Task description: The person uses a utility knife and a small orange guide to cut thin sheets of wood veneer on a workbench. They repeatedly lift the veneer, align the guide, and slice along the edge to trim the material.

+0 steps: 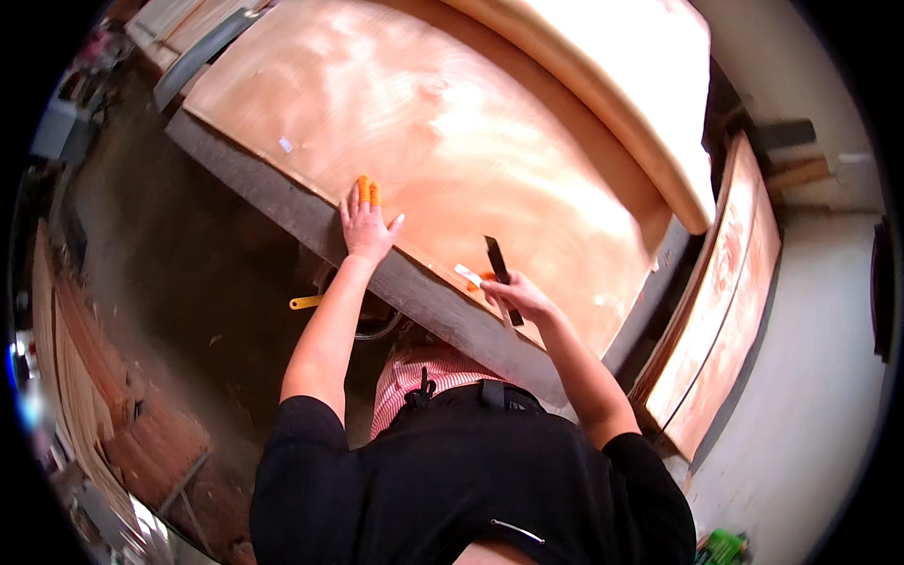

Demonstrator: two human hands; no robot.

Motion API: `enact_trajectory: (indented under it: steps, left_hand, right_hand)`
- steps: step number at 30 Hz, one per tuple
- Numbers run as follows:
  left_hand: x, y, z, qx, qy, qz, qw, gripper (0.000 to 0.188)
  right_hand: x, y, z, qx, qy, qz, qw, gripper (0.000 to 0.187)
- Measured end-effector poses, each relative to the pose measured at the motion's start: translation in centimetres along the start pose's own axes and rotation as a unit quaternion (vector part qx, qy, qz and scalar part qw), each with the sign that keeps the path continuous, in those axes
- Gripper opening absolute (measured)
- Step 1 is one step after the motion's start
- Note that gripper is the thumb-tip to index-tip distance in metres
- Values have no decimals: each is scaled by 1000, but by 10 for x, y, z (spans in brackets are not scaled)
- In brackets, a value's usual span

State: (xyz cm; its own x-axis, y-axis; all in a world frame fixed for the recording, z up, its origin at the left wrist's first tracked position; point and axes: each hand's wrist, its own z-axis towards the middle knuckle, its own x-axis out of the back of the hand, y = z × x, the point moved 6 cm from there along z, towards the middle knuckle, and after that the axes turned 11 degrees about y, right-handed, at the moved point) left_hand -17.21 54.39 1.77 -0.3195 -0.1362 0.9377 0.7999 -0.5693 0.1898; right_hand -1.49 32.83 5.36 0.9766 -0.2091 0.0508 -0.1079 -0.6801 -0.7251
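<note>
A broad sheet of pale wood veneer [443, 141] lies on the grey-edged worktable [443, 315] in front of me. My left hand [367, 231] rests flat on the sheet's near edge, fingers stretched out, with orange covers on two fingertips. Closer to the right end of that edge, my right hand [520, 297] is closed round a long, flat, dark blade-like tool [496, 256], which points away from me. A small white strip [467, 276] sits at the right fingertips; whether they pinch it or only touch it, I cannot tell. Another white scrap [286, 145] lies on the veneer farther left.
A large curled veneer sheet [603, 89] covers the far side of the table. Stacked wood sheets [720, 301] stand to the right, and more wood pieces [89, 348] lie at the far left. A yellow handle [305, 302] sticks out below the table's near edge.
</note>
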Motion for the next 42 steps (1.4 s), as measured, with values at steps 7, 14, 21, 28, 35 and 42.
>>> enact_trajectory:
  steps: [7,14,21,28,35,42]
  left_hand:
    - [-6,8,-16,29,38,-29,998,55]
    - [4,8,-22,54,103,-98,988,41]
    - [5,14,-19,37,47,-172,983,32]
    - [3,36,-12,-79,18,-29,996,31]
    - [4,42,-8,-101,13,33,994,30]
    - [11,0,-9,17,22,-195,980,31]
  right_hand:
    - [-47,-86,111,111,-9,-34,993,19]
    - [-57,-65,159,29,55,-18,998,17]
    - [-52,-57,171,40,77,-21,996,18]
    - [-39,-53,147,-18,59,-100,993,21]
    - [-8,-100,154,143,-6,-402,904,18]
    - [11,-110,119,45,-12,-281,958,21]
